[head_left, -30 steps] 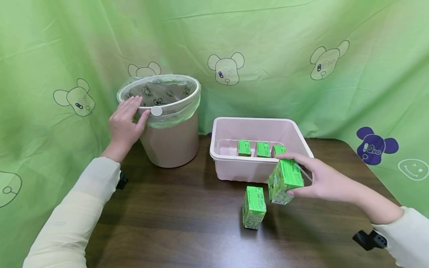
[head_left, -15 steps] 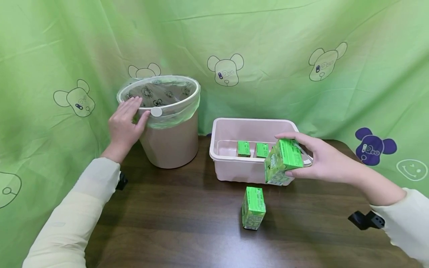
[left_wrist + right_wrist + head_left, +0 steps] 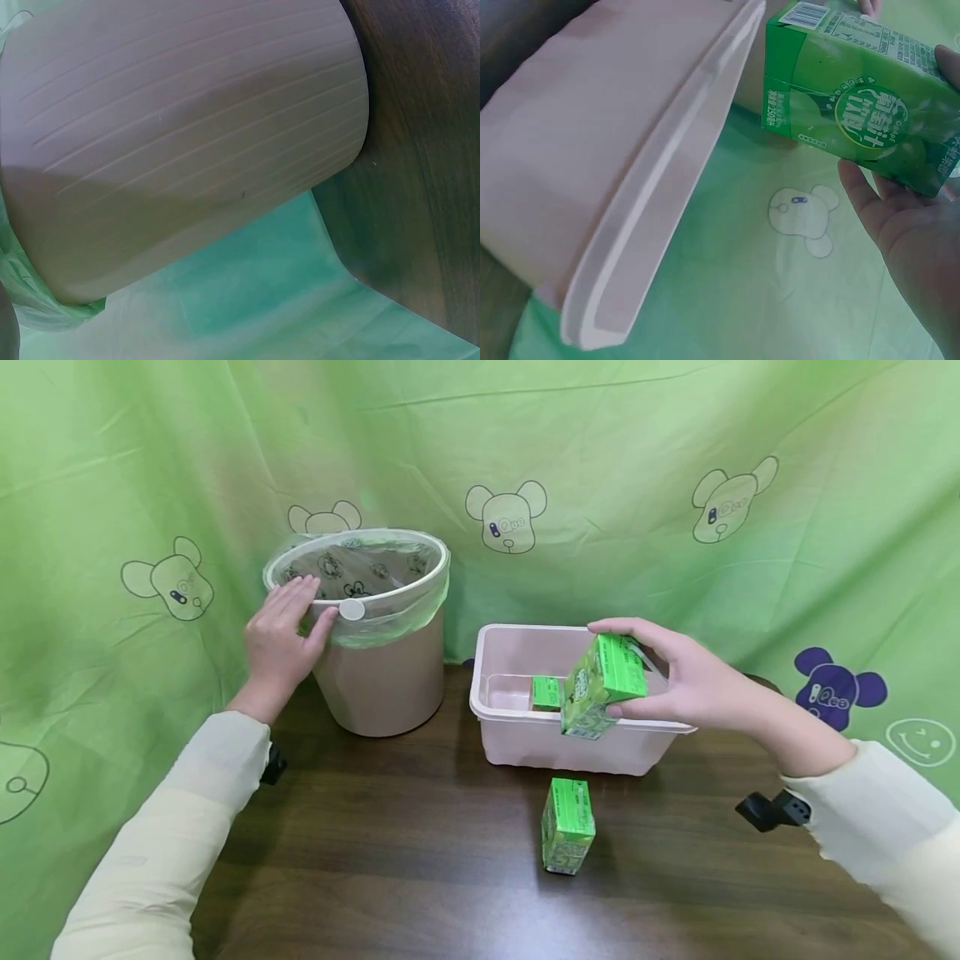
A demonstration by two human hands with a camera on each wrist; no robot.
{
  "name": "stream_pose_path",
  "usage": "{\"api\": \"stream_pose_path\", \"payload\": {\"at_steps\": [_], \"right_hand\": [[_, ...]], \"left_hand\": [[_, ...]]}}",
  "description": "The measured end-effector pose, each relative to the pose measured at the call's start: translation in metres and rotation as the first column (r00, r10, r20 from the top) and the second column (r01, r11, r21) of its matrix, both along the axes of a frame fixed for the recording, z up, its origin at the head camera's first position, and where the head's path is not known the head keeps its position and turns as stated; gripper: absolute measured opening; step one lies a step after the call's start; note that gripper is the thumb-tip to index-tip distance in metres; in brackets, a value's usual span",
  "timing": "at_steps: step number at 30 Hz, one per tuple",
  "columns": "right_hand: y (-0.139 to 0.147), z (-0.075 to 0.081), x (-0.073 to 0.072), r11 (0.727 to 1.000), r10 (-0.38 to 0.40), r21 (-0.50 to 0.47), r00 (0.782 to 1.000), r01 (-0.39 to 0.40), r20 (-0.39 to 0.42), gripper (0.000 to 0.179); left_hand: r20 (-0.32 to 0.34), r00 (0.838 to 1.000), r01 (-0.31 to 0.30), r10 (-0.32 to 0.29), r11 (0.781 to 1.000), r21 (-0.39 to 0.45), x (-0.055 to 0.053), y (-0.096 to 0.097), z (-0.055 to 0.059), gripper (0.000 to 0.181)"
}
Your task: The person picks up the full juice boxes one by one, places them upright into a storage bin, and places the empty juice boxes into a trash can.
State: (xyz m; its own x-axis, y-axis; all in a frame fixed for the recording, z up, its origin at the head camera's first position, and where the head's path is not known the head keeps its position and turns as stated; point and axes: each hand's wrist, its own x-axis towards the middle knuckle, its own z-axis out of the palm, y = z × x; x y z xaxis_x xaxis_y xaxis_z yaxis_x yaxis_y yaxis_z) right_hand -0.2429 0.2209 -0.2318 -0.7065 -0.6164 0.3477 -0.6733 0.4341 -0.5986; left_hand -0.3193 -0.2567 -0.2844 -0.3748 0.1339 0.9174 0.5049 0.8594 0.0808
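Note:
My left hand (image 3: 281, 631) rests on the near left rim of a pinkish trash bin (image 3: 378, 681), fingers straight and the thumb beside the round white tab. A thin printed bag lines the bin. With fingers and thumb at opposite ends, my right hand (image 3: 675, 681) holds a green juice box (image 3: 603, 685) by the sides, tilted, over the front rim of a pink plastic basin (image 3: 525, 739). The right wrist view shows the held juice box (image 3: 862, 97) close up, its printed front facing the camera. Inside the basin one green box (image 3: 546, 692) shows; others are hidden behind the held one.
Another green juice box (image 3: 567, 827) stands upright on the dark wooden table (image 3: 390, 868), in front of the basin. A green curtain (image 3: 600, 435) with cartoon heads hangs behind and at both sides.
My right hand has lifted the juice box and carried it up and to the left, from in front of the basin to over its front rim. My left hand stays on the bin.

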Motion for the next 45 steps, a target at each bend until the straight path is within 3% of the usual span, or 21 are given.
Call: {"api": "stream_pose_path", "payload": {"at_steps": [11,17,25,45], "right_hand": [[-0.027,0.017,-0.024,0.999,0.031,-0.031,0.999,-0.031,0.008,0.086],[-0.046,0.035,-0.041,0.992,0.069,-0.103,0.998,-0.067,0.012,0.085],[-0.073,0.051,-0.06,0.987,0.018,-0.159,1.0,-0.014,0.023,0.083],[-0.148,0.077,-0.096,0.906,-0.022,-0.423,1.0,0.014,-0.013,0.083]], "left_hand": [[0.017,1.0,0.002,-0.002,1.0,-0.008,0.0,0.001,0.001,0.046],[0.017,1.0,0.003,-0.003,1.0,-0.007,-0.001,0.001,0.0,0.046],[0.025,1.0,-0.002,0.003,1.0,-0.022,-0.002,0.002,0.0,0.048],[0.01,1.0,0.001,-0.001,1.0,-0.02,-0.001,0.0,0.0,0.047]]}}
